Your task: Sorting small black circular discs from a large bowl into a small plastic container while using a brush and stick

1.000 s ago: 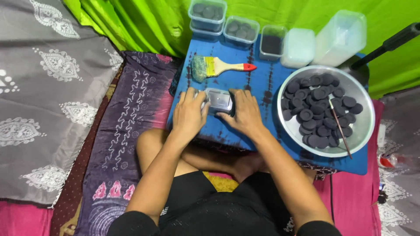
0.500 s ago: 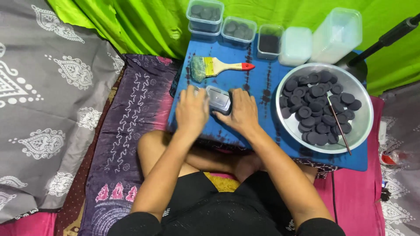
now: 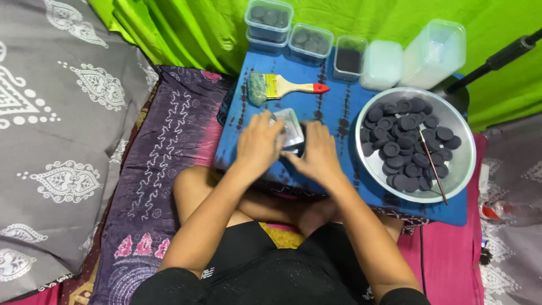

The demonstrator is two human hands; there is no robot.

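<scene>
Both hands have drawn closer together since half a second ago, tipping the small metal box [image 3: 289, 131] between them on the blue cloth [image 3: 339, 107]. Left hand [image 3: 258, 144] curls its fingers over the box's left edge, gripping it; right hand [image 3: 319, 152] clasps the right side. Just beyond lies a paintbrush [image 3: 282, 87]; to the right sits a metal bowl [image 3: 463, 164] of black discs [image 3: 403, 141].

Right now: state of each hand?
Left hand: closed on the small metal mould, gripping its left side.
Right hand: closed on the same mould, gripping its right side.
</scene>
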